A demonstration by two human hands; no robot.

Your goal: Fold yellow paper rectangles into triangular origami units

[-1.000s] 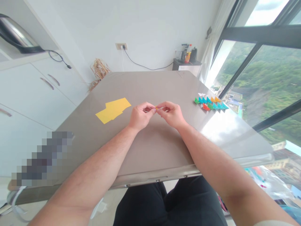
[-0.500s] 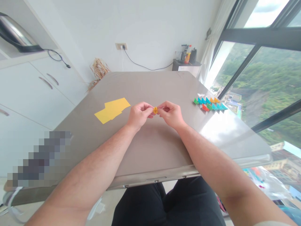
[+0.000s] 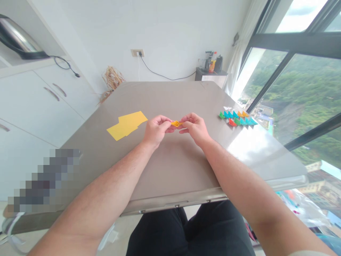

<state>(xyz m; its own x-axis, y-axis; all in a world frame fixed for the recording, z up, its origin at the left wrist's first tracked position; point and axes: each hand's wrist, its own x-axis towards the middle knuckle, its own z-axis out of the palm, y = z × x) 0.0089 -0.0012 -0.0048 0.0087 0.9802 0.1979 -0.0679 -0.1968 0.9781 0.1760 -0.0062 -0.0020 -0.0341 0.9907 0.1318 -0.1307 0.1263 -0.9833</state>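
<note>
Over the table [image 3: 176,167], the left hand [image 3: 156,131] and right hand [image 3: 196,129] are pinching a yellow paper boat [image 3: 176,123] by opposite ends (forearms angling inward); yellow sheets [image 3: 126,125] are lying left, small boats [image 3: 237,121] standing right.

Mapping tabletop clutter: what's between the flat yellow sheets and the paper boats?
Head view: the left hand and right hand, holding a folded yellow paper, are between the yellow sheets and paper boats.

Sheets [image 3: 127,125] left, boats [image 3: 237,121] right, on table [image 3: 176,167]
</note>
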